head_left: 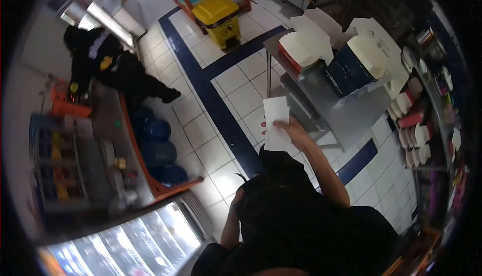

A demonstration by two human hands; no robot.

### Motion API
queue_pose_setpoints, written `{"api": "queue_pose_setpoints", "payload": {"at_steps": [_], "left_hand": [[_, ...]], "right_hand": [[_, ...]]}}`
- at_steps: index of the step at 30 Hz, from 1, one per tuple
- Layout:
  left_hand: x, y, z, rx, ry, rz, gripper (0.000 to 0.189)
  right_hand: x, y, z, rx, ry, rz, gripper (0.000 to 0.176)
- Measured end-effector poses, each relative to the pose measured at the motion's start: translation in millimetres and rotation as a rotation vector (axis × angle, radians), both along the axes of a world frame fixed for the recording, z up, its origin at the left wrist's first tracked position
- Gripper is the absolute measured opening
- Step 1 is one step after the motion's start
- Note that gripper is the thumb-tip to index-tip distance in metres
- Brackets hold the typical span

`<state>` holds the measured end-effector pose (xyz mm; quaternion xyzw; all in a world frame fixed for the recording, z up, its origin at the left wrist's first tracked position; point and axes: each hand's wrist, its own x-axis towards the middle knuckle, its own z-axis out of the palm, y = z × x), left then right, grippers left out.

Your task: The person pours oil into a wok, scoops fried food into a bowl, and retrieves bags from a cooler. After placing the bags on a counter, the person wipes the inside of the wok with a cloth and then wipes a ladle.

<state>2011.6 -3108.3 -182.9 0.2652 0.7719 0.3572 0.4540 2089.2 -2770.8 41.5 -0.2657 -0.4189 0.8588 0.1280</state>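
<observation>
My right hand (287,129) is closed on a few white paper slips (276,113), with the thumb lying across their front. The slips are held upright and overlap a little; any writing on them cannot be made out. Lower down, my left hand (238,196) is against the side of my black clothing (286,195), and its fingers are mostly hidden by the dark cloth. A thin black strap or loop (241,177) sticks out just above that hand.
A metal table (346,118) at right bears open food boxes, including a dark blue box (349,70). Beyond stands a yellow pedal bin (217,17). At left, a person in black (118,65) is by an orange-edged counter (135,145), with blue water jugs (159,151) beneath. A lit display fridge (130,246) stands lower left.
</observation>
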Motion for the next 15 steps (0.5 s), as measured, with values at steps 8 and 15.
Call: {"api": "queue_pose_setpoints", "payload": {"at_steps": [8,15], "left_hand": [[-248.6,166.6,-15.7,-0.08,-0.002,-0.101,0.033],[-445.1,386.2,6.5,-0.018,0.046,-0.227,0.034]], "right_hand": [[-212.4,172.6,-45.2,0.032,0.009,-0.149,0.033],[-365.4,327.2,-59.9,0.215,-0.306,-0.161,0.039]]}}
